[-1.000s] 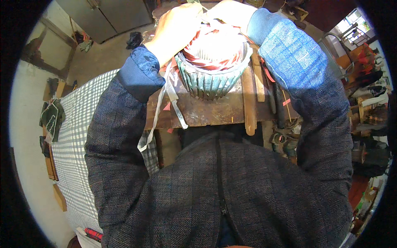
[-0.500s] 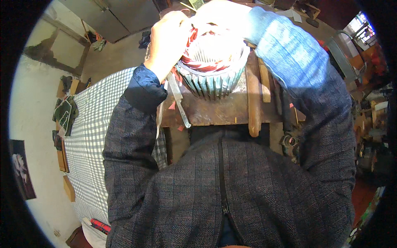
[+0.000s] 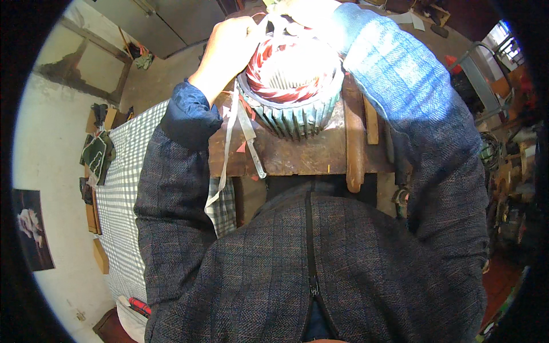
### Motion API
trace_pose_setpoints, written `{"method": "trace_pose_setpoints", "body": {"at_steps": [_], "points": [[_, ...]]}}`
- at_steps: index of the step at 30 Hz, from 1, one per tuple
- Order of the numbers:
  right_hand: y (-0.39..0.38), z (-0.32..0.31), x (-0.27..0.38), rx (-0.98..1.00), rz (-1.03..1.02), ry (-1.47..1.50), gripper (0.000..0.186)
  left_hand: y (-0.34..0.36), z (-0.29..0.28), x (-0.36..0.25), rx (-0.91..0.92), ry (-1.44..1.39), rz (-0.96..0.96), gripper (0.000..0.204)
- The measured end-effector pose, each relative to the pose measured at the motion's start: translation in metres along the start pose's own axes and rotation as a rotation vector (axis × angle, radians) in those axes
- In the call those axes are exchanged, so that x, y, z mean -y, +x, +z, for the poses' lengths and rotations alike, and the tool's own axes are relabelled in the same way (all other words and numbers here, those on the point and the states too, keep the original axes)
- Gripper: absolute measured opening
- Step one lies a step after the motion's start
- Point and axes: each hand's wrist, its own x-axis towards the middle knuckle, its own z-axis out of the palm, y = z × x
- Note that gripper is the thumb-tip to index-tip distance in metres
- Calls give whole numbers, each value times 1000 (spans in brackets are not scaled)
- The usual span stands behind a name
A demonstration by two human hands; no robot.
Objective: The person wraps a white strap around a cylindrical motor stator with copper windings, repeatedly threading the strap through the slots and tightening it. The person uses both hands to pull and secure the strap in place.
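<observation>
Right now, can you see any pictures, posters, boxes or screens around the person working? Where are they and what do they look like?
Poster: on the pale wall at far left, a dark upright rectangle with a pale pink shape in it.
Small flat box-like things: by the wall at upper left, brownish; too small to tell what they are.
No screens or signs show.

Single head-worn fisheye view, looking steeply down the person's own chest and jacket toward the table (image 3: 309, 157) just ahead. Close range: the torso fills the lower half, both forearms run up to the finned motor housing (image 3: 294, 117) near the top edge. Straight edges bow toward the dark circular rim; floor shows at the left and right margins.
</observation>
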Motion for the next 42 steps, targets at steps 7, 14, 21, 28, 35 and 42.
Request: {"method": "trace_pose_setpoints", "body": {"at_steps": [7,14,21,28,35,42], "points": [[-5,5,2,-32,196,425,16,0,-6,1,100,19,100,26],[-26,-1,42,108,-10,-268,15,-24,-6,-18,-40,3,210,24],[-33,6,63,83,133,-414,29,-41,-4,-15,63,-4,88,25],[-27,-8,36,167,108,-318,19,-41,6,-8,-15,-24,139,30],[-38,3,46,95,171,-332,24,-43,5,-14,-56,-82,145,24],[-40,6,49,70,152,-360,27,-56,-3,-23,-178,-59,46,23]]}}
